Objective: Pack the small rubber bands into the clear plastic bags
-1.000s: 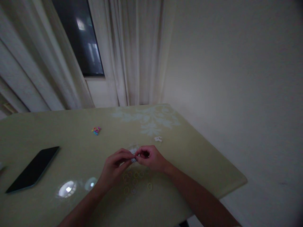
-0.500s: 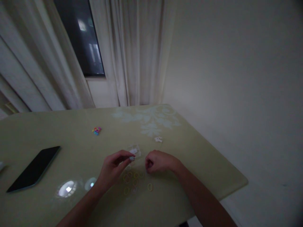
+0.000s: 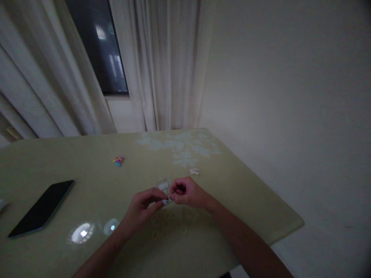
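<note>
Between thumb and fingers, my left hand (image 3: 142, 207) pinches a small pale object (image 3: 165, 202) whose kind I cannot make out. Close on its right, my right hand (image 3: 187, 192) has its fingertips pressed together near that object; whatever it grips is too small to name. Just behind the hands lies a small clear plastic box (image 3: 163, 185), partly covered by them. Several thin yellowish rings (image 3: 165, 224) are scattered on the table in front of my fingers, with one ring (image 3: 184, 230) apart to the right.
A dark tablet (image 3: 43, 208) lies on the table (image 3: 95, 197) at left. Farther back sits a pile of small colourful pieces (image 3: 118, 161). Small white pieces (image 3: 194, 171) lie beyond my right hand. A wall (image 3: 275, 116) borders the table's right side.
My right hand has moved left and slightly up, so its fingertips now meet the small object at my left fingertips. My left hand has shifted slightly right and down.
</note>
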Available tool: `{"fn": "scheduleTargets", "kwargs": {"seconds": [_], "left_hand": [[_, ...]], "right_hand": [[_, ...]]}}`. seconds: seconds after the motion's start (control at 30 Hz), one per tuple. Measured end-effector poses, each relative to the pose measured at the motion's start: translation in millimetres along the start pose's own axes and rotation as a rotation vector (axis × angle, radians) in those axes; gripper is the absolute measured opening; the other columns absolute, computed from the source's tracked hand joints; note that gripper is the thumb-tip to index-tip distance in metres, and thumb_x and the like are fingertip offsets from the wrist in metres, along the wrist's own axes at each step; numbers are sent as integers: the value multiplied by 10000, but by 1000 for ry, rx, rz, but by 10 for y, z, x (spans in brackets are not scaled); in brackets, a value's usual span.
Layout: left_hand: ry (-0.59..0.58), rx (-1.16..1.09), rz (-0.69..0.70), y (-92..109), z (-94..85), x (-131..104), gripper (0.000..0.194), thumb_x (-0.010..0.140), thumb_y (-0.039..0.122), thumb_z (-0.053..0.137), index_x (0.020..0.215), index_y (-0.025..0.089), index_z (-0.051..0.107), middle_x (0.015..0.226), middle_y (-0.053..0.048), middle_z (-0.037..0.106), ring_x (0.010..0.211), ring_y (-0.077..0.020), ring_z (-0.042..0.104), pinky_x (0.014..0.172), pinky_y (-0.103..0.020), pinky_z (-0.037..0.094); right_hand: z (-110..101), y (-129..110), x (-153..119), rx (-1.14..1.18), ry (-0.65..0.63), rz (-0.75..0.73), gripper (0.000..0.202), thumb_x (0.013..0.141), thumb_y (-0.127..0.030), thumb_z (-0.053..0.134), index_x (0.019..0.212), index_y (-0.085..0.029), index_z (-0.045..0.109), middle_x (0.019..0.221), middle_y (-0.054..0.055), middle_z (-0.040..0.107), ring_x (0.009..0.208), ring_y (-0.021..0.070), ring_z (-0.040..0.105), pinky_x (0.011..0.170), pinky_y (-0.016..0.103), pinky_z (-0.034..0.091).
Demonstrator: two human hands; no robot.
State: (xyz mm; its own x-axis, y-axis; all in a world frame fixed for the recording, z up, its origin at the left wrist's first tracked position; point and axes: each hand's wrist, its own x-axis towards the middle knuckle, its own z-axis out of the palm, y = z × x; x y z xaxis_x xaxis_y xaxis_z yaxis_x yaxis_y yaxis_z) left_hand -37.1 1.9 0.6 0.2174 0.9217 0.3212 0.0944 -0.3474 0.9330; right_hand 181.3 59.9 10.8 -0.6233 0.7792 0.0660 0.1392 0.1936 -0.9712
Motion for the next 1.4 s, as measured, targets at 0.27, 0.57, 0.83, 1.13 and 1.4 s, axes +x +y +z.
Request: {"fn": "scheduleTargets", "kwargs": {"seconds": [0.27,0.57,0.83,1.13,1.4], "left_hand": [[23,-47,25,-106,-4,-17,94,866,224,792,957,228,814,895,-38,792,826,-180,768,766,-243,608],[56,88,255,-72,-31,40,90,898,239,773,960,257,835,844,-45,752,768,-160,724,682,-222,582],[155,88,101,-51,-2,5,105,903,290,757,956,211,802,857,-49,816,752,-174,780,716,-237,636],[227,86,7,-51,8,13,157,821,239,766,954,240,851,900,-41,856,787,-207,814,761,-271,661],[232,30,-64,-42,120,18,226,851,335,756,1035,237,845,993,-61,854,876,-244,811,832,-344,663]], "right_hand": [[138,79,5,24,41,-28,145,762,-269,743,835,-157,688,569,-99,359,534,73,288,498,221,210],[142,80,23,34,59,-83,172,783,-305,748,856,-151,739,557,-86,388,528,75,308,506,226,235],[194,21,-13,2,182,-196,258,812,-393,813,905,-156,776,555,-74,417,511,76,311,492,230,248],[303,160,5,-245,373,-418,277,842,-441,816,924,-176,818,667,16,621,547,108,463,522,244,382],[359,167,-23,-451,420,-468,222,946,-375,698,931,-188,817,680,46,666,568,138,529,581,272,458]]}}
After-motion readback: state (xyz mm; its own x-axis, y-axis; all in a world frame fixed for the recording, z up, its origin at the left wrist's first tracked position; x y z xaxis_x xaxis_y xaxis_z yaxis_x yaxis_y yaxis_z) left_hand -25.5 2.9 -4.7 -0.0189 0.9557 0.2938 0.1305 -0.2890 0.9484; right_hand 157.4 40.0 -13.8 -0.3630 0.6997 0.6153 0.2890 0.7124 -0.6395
